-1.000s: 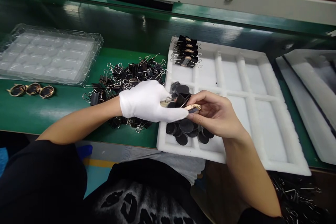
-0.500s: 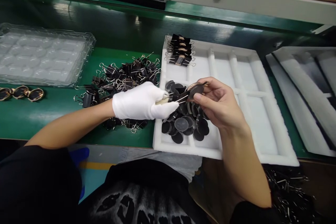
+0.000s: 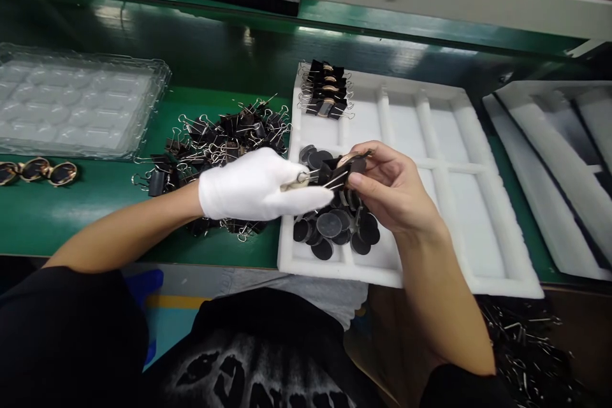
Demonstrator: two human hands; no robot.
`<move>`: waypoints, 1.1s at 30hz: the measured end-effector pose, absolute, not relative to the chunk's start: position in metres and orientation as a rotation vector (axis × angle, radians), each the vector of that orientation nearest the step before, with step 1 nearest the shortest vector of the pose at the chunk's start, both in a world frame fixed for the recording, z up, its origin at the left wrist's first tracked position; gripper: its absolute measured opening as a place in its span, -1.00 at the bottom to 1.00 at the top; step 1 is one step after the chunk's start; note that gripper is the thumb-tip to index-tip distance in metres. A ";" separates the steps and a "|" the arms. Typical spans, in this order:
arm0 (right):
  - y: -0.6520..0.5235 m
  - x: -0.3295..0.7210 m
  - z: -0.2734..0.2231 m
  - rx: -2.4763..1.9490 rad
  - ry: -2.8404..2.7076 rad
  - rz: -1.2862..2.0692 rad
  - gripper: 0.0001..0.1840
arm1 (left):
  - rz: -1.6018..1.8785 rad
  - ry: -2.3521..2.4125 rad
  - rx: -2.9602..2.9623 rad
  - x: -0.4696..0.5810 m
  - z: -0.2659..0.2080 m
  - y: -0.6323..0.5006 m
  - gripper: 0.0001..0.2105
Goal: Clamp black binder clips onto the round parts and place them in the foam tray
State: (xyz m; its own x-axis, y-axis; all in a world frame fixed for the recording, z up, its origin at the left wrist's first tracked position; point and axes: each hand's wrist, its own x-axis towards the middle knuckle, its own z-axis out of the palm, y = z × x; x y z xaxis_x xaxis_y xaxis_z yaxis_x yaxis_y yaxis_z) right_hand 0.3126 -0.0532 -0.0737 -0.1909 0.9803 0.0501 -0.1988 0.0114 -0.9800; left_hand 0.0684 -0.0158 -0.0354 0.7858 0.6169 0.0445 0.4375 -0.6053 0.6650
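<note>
My left hand (image 3: 253,185), in a white glove, is at the wire handles of a black binder clip (image 3: 329,172), its thumb against one handle and a finger stretched along the other. The clip's jaws sit over the edge of a round piece (image 3: 348,158) with a gold-coloured rim and a black disc face. My bare right hand (image 3: 396,185) pinches that piece between thumb and fingers from the right. Beneath both hands, a heap of black discs (image 3: 329,224) lies in a white foam tray (image 3: 442,204); my hands hide part of it.
Loose binder clips (image 3: 239,134) are piled left of the tray. Clipped pieces (image 3: 328,89) stand in a row in its far left compartment. A clear plastic tray (image 3: 76,102) and gold-rimmed round pieces (image 3: 36,169) lie at left. More foam trays (image 3: 549,172) lean at right.
The binder clip has moved right onto the edge of the round piece and now covers more of its disc. My left fingers have spread slightly on the handles.
</note>
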 end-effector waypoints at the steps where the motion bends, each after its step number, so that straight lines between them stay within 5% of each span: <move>1: -0.053 0.313 -0.073 -0.932 -1.171 1.408 -0.67 | 0.356 0.794 2.317 0.065 -0.031 -0.014 -0.54; 5: -0.051 0.316 -0.072 -0.911 -0.974 1.410 -0.68 | 0.391 1.109 2.556 0.051 -0.017 -0.005 -0.42; 8: -0.050 0.318 -0.072 -0.909 -0.932 1.435 -0.74 | 0.013 1.175 2.828 0.049 -0.017 -0.004 -0.39; 15: -0.052 0.313 -0.071 -0.934 -0.924 1.474 -0.72 | -0.524 0.983 2.967 0.051 -0.025 -0.015 -0.70; 26: -0.059 0.305 -0.087 -0.872 -1.482 1.440 -0.84 | 0.385 0.892 2.679 0.042 -0.012 0.000 -0.51; 33: -0.059 0.306 -0.092 -0.809 -1.505 1.387 -0.82 | 0.433 0.834 2.353 0.057 -0.025 -0.005 -0.53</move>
State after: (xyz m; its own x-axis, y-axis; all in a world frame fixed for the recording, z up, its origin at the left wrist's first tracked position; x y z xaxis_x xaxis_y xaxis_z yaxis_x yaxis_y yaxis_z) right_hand 0.3062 -0.0585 -0.0918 -0.3744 0.9087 0.1847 -0.1097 0.1544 -0.9819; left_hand 0.0571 -0.0051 -0.0250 0.7495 0.6542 0.1009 0.4592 -0.6237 0.6325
